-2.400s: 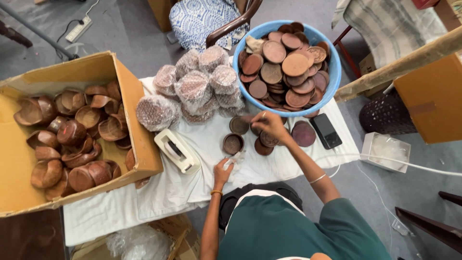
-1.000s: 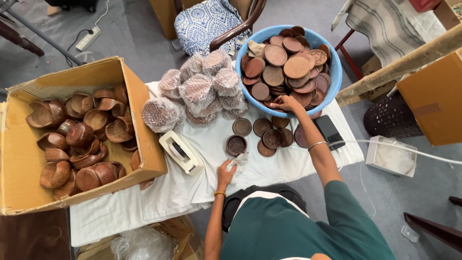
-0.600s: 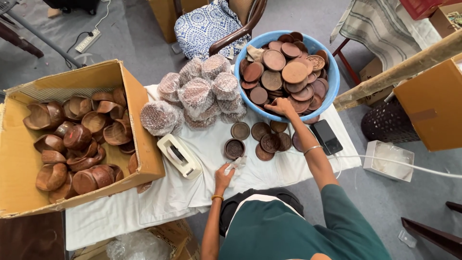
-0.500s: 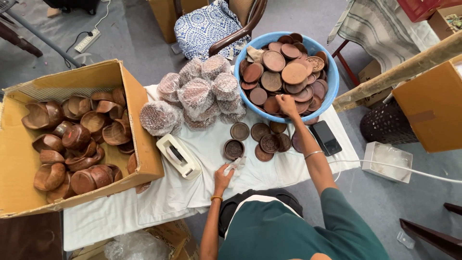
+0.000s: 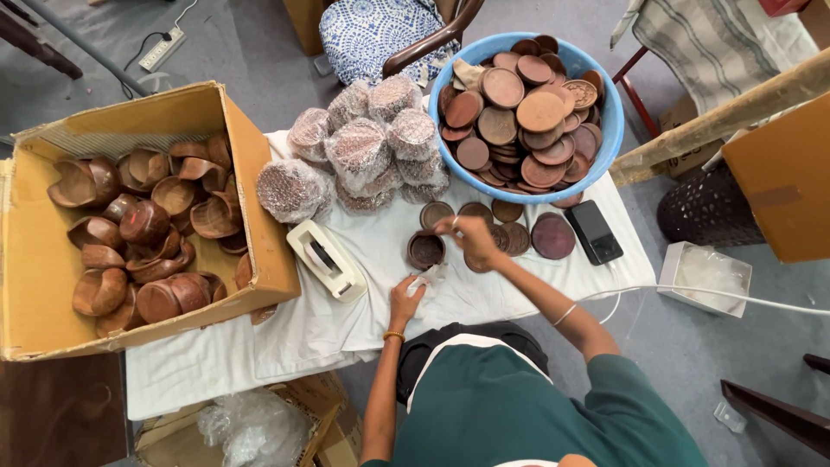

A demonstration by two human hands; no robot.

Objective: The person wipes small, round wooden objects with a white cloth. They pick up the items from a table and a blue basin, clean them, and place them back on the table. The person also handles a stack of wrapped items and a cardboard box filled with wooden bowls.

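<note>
Wooden dish (image 5: pixel 425 249) is sitting just beside the right hand (image 5: pixel 471 238), which is pinching a small disc; left hand (image 5: pixel 405 299) is clutching a clear wrap (image 5: pixel 425 278).

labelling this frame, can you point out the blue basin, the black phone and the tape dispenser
blue basin (image 5: pixel 610 130), head view, on its bare right rim
black phone (image 5: pixel 593 232), head view, middle of its dark screen
tape dispenser (image 5: pixel 327 259), head view, on its white top

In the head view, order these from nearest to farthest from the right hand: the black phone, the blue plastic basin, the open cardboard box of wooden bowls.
1. Black phone, on the cloth to the right of the right hand.
2. Blue plastic basin, behind it.
3. Cardboard box, far left.
</note>
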